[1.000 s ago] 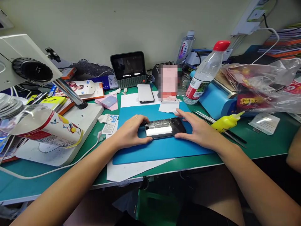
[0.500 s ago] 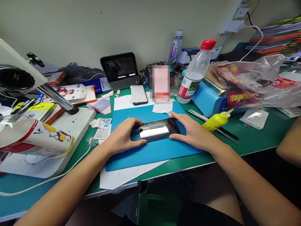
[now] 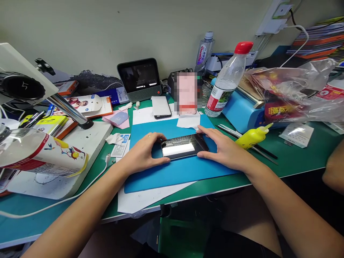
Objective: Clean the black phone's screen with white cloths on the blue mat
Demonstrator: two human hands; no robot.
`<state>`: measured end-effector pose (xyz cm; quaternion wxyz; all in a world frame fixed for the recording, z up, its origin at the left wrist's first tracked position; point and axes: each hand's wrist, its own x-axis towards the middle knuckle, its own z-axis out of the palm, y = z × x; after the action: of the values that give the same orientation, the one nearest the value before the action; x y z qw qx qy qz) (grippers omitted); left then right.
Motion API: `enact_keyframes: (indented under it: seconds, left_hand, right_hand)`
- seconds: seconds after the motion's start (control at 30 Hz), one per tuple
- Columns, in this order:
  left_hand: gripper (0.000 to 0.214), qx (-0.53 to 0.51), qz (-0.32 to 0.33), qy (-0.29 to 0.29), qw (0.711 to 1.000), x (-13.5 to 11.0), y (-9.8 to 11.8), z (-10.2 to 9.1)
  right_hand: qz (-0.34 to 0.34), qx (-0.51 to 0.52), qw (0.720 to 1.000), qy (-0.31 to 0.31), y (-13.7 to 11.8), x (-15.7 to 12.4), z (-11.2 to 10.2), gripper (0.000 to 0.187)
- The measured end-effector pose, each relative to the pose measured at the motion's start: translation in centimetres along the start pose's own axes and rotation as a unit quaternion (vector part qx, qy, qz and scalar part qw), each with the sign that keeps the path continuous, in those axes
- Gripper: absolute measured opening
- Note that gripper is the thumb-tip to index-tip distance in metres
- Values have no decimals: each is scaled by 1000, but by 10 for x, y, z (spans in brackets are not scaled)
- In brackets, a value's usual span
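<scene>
A black smartphone (image 3: 185, 147) lies on a blue mat (image 3: 161, 175), its glossy face up and reflecting a bright band of light. My left hand (image 3: 146, 150) grips its left end, with the thumb at the near edge and the fingers curled behind the far corner. Around the right end, my right hand (image 3: 224, 148) has its thumb at the near corner and its fingers at the far one. Behind the phone, a scrap of white paper (image 3: 188, 122) and a white-topped, phone-sized slab (image 3: 161, 106) rest near the mat's far edge.
A red-capped bottle (image 3: 227, 82) and a yellow squeeze bottle (image 3: 252, 137) stand or lie to the right, near tweezers (image 3: 264, 154). At the left are a microscope stand (image 3: 88, 139), a large bottle (image 3: 45, 152) and a white cable (image 3: 88, 186). A smart display (image 3: 139, 79) sits behind.
The whole view has shifted slightly, so everything appears a little further right. Both hands keep the same hold on the smartphone.
</scene>
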<state>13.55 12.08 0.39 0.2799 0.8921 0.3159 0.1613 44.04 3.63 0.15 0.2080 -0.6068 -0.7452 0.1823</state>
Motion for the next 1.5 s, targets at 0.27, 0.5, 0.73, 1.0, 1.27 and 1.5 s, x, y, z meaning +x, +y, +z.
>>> enact_keyframes:
  seconds: [0.27,0.5,0.73,1.0,1.27,1.5]
  left_hand:
    - [62,8,15,3,1000,-1,1,-1]
    - [61,3,17,2,1000,-2,3,-3]
    - [63,10,21,-4,1000,-3,2,-5]
    - [68,7,20,-4,1000,-3,1,-5]
    - [67,17,32,0,999,-3,0,-4]
    - [64,17,27,-4,999,-2,1,-4]
  right_hand:
    - [-14,-7,1000,7,0,1,1,88]
    - [-4,-9,1000,2,1,3,2,89]
    - [-10,-15,1000,7,2,4,2,88]
    - [-26,-19,999,15,6,4,3,87]
    - [-21,-19,1000,-1,7,3,1,89]
    - [-27,-32,999,-9,8,0,-2,75]
